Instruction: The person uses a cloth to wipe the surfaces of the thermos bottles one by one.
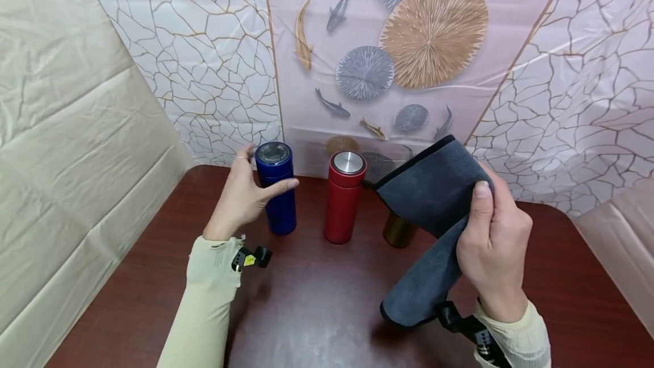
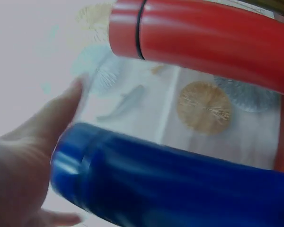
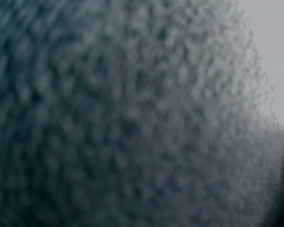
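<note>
A blue thermos flask (image 1: 280,203) stands upright at the back left of the table. My left hand (image 1: 245,192) is spread around its upper part, the thumb straight across its front; whether it touches is unclear. In the left wrist view the thumb points away from the blue flask (image 2: 170,175). My right hand (image 1: 495,237) pinches a dark grey cloth (image 1: 429,186) with black edging, thumb on top, and the cloth hangs down folded. This cloth (image 3: 132,118) fills nearly all of the right wrist view.
Right of the blue flask stands a red thermos flask (image 1: 342,209) with a silver-topped lid. A brown-gold flask (image 1: 398,230) is partly hidden behind the cloth. All stand on a dark red wooden table (image 1: 306,311), with a patterned curtain (image 1: 317,33) behind.
</note>
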A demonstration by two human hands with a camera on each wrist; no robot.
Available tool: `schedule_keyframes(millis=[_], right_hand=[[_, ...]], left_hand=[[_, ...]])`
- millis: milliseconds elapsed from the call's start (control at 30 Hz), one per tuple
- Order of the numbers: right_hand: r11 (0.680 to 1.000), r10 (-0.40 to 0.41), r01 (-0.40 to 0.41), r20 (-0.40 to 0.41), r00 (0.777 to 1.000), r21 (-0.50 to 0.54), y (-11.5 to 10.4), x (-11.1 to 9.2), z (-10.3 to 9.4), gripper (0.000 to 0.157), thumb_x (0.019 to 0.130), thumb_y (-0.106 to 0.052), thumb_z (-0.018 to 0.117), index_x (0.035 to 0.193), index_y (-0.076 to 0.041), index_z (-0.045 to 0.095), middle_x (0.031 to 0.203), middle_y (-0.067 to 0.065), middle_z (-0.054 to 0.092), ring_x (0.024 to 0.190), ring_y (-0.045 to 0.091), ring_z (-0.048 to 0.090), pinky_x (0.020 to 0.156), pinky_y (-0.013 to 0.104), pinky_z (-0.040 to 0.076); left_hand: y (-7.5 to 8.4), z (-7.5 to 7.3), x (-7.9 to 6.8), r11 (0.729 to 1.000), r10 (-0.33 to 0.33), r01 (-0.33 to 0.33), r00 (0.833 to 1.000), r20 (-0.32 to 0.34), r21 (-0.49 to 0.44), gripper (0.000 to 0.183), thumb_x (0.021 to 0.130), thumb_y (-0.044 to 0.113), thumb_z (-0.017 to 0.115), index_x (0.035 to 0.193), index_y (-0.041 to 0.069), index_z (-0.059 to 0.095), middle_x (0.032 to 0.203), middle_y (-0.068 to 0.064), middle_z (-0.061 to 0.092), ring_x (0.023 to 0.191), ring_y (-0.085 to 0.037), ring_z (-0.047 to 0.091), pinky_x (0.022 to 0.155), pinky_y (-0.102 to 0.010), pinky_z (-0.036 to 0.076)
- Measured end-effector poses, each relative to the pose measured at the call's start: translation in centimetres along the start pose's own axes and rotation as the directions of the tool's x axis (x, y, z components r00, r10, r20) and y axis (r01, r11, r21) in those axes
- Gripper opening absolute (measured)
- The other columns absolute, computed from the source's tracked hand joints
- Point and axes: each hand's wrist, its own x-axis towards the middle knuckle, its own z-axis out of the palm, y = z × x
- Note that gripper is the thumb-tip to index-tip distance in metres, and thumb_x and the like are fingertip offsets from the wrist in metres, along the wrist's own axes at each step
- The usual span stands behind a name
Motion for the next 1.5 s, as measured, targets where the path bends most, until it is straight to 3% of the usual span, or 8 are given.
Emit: schedule_keyframes(millis=[100,167,300,367,467,733,1033,1500], right_hand=[[1.0,-0.003,0.003,0.002,1.0,-0.001,0.0,0.1,0.0,0.032,0.106,-0.007,0.049,0.132,0.001,0.066,0.124,0.022,0.071,0.113,-0.008,0.063,0.1,0.01,0.045],[1.0,-0.007,0.007,0.004,1.0,-0.003,0.0,0.2,0.0,0.032,0.106,-0.008,0.049,0.132,0.0,0.066,0.124,0.022,0.071,0.113,-0.007,0.063,0.1,0.01,0.045],[1.0,-0.003,0.003,-0.007,1.0,-0.014,-0.1,0.3,0.0,0.032,0.106,-0.01,0.049,0.132,-0.003,0.067,0.123,0.021,0.071,0.113,-0.006,0.064,0.099,0.011,0.046],[1.0,0.004,-0.004,-0.014,1.0,-0.021,0.0,0.3,-0.1,0.032,0.106,-0.011,0.049,0.132,-0.005,0.067,0.124,0.019,0.071,0.114,-0.005,0.064,0.1,0.011,0.046],[0.999,0.016,-0.017,-0.024,1.0,-0.031,0.0,0.3,-0.2,0.032,0.106,-0.013,0.049,0.132,-0.007,0.068,0.124,0.019,0.072,0.113,-0.005,0.064,0.099,0.011,0.045],[0.999,0.036,-0.037,-0.041,0.999,-0.03,0.2,0.1,-0.5,0.032,0.107,-0.014,0.048,0.131,-0.007,0.068,0.121,0.022,0.071,0.108,-0.008,0.063,0.096,0.01,0.045],[0.999,0.035,-0.037,-0.039,0.999,-0.033,0.4,0.0,-0.1,0.032,0.106,-0.011,0.049,0.131,-0.003,0.067,0.121,0.024,0.071,0.108,-0.011,0.061,0.095,0.009,0.043],[0.999,0.025,-0.026,-0.02,0.999,-0.043,0.3,0.0,-0.2,0.033,0.107,-0.014,0.048,0.134,-0.01,0.067,0.126,0.02,0.07,0.114,-0.006,0.062,0.099,0.01,0.045]], left_hand=[[1.7,-0.3,-0.8,0.993,0.12,-0.121,0.968,-0.221,0.009,0.108,0.081,0.045,0.085,0.159,0.007,0.019,0.162,-0.017,0.027,0.153,-0.029,0.023,0.125,-0.048,0.026],[3.0,-0.2,-1.5,0.972,0.217,-0.235,0.906,-0.363,-0.007,0.092,0.085,0.039,0.081,0.154,0.009,0.028,0.162,-0.011,0.025,0.154,-0.022,0.02,0.126,-0.043,0.024],[5.5,1.5,-2.7,0.836,0.408,-0.538,0.74,-0.535,-0.105,0.051,0.094,0.023,0.064,0.136,0.0,0.047,0.146,-0.013,0.044,0.143,-0.017,0.037,0.12,-0.039,0.03],[6.4,3.0,-3.2,0.765,0.465,-0.622,0.713,-0.525,-0.168,0.04,0.096,0.016,0.059,0.129,-0.004,0.052,0.136,-0.015,0.051,0.136,-0.019,0.045,0.118,-0.038,0.033],[6.7,5.7,-3.7,0.748,0.486,-0.614,0.765,-0.423,-0.252,0.038,0.095,0.011,0.06,0.129,-0.003,0.052,0.133,-0.014,0.053,0.132,-0.019,0.047,0.114,-0.037,0.036],[3.8,10.7,-2.6,0.926,0.228,-0.221,0.974,-0.013,-0.307,0.085,0.091,0.027,0.073,0.153,0.009,0.018,0.157,-0.011,0.029,0.151,-0.023,0.027,0.125,-0.048,0.026],[0.2,12.1,-1.2,0.969,0.123,-0.054,0.95,0.285,-0.24,0.097,0.085,0.021,0.083,0.154,0.011,0.016,0.152,-0.013,0.044,0.139,-0.028,0.048,0.116,-0.048,0.042],[0.9,10.9,-1.1,0.972,0.176,-0.132,0.957,0.23,-0.196,0.063,0.09,0.033,0.079,0.139,0.013,0.045,0.126,-0.005,0.065,0.116,-0.02,0.063,0.102,-0.041,0.053]])
